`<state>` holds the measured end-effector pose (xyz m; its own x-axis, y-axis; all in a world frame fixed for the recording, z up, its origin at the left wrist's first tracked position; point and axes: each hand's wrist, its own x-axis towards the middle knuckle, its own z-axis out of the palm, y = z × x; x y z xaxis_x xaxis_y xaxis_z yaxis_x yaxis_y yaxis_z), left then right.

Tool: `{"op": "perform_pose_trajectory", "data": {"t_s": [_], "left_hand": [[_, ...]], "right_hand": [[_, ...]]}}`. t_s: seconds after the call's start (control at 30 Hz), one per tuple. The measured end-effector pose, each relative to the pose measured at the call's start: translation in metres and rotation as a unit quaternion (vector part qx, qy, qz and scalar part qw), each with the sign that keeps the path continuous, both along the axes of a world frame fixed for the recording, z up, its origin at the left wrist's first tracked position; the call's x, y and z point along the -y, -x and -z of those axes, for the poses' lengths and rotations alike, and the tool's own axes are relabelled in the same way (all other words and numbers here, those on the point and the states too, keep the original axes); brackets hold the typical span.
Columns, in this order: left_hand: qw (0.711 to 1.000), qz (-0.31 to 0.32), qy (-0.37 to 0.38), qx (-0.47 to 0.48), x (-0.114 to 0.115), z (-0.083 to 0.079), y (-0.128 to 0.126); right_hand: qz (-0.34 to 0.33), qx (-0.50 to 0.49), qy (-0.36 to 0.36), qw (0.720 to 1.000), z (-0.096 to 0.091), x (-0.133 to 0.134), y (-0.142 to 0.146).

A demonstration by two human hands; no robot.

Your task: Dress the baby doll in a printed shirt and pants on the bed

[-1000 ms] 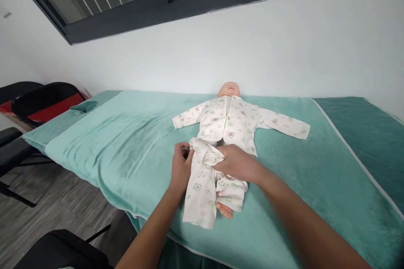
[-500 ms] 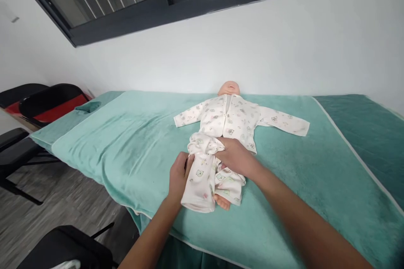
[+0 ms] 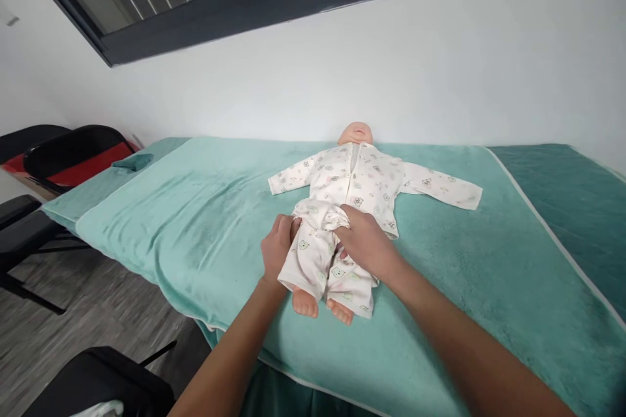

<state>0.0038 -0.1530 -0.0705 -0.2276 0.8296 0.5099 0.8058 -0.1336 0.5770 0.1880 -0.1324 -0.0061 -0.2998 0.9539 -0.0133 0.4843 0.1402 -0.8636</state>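
L hand (image 3: 276,249) & R hand (image 3: 366,242): fingers pinching bunched pants (image 3: 308,251) at waist. Risk: uneven L/R pull could twist cloth on doll (image 3: 356,133) or snag jacket (image 3: 374,176).

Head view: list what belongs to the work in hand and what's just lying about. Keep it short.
In use:
- printed baby pants, with the left hand and right hand at their upper part
- baby doll, on its back
- printed baby jacket, over the doll's torso
- teal blanket, underneath

Just about:
- black chair, lower left
- black-and-red chair, far left
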Motion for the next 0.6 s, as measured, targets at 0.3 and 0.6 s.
{"op": "perform_pose_trajectory", "data": {"t_s": [0.3,0.6], "left_hand": [[0.983,0.042,0.039,0.175,0.006,-0.005,0.006],[0.948,0.167,0.021,0.27,0.004,-0.013,0.01]], "right_hand": [[-0.009,0.071,-0.121,0.99,-0.004,0.004,-0.002],[-0.139,0.071,-0.143,0.977,-0.024,0.009,-0.018]]}}
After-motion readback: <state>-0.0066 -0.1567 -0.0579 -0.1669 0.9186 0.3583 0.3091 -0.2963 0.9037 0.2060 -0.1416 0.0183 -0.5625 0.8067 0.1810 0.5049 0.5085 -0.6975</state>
